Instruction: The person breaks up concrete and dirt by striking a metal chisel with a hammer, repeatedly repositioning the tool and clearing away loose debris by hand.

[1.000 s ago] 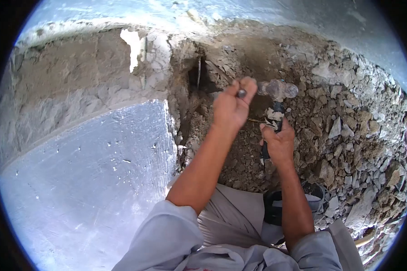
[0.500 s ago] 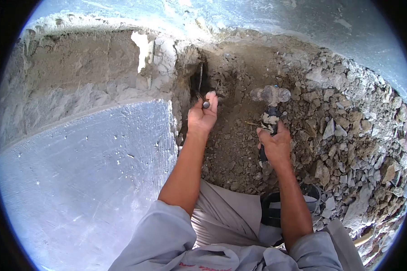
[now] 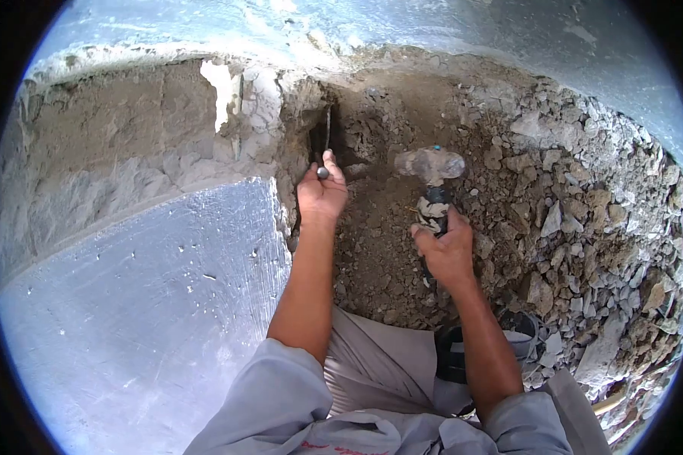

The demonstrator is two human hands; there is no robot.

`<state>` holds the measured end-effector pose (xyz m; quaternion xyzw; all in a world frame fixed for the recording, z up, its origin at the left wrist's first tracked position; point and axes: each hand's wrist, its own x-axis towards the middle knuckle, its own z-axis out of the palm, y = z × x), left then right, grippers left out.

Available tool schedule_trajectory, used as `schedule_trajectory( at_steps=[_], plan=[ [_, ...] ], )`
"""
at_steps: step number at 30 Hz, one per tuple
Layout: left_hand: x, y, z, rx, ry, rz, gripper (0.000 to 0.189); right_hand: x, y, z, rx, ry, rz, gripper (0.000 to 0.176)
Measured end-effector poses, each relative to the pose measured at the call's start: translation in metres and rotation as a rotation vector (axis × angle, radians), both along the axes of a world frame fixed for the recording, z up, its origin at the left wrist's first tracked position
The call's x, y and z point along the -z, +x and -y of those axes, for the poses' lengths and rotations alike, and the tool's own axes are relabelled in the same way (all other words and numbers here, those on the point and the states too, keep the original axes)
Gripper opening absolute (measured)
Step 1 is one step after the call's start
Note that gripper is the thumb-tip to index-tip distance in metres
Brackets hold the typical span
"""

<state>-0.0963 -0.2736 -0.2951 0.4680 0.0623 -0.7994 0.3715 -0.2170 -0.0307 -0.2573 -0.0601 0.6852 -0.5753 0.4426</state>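
Note:
My left hand [image 3: 323, 196] is closed round a chisel [image 3: 322, 173], whose round metal struck end faces up at me. Its far end points into a dark hole in the broken wall edge [image 3: 292, 121], and the tip is hidden. In my right hand [image 3: 446, 246] is a club hammer [image 3: 431, 164], gripped by its dark, tape-wrapped handle. The dusty hammer head is held to the right of the chisel, apart from it. A thin metal rod [image 3: 328, 125] stands in the hole just beyond my left fingers.
Broken stone rubble [image 3: 569, 250] covers the ground on the right. A smooth grey-blue slab [image 3: 144, 303] lies at left, beside a rough exposed band of wall [image 3: 129, 114]. Another smooth surface [image 3: 463, 30] runs across the top. My shoe [image 3: 451, 353] rests among the debris.
Both hands have shifted slightly left in view, along with the surroundings. The hammer has come a little nearer the chisel and its head has turned slightly. Both grips stay the same.

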Motion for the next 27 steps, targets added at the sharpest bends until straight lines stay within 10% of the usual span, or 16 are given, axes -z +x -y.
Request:
schedule_trajectory(
  at_steps=[12, 17, 27],
  plan=[
    [0.000, -0.025, -0.007, 0.241, -0.361, 0.377, 0.028, -0.014, 0.009, 0.056, -0.256, -0.140, -0.170, 0.037],
    [-0.002, -0.015, 0.001, 0.352, -0.424, 0.137, 0.042, -0.011, -0.004, 0.039, -0.111, -0.127, -0.145, 0.039],
    [-0.015, -0.039, 0.022, 1.115, -0.975, 1.189, 0.027, 0.001, -0.033, -0.007, 0.012, -0.085, -0.205, 0.037]
  ],
)
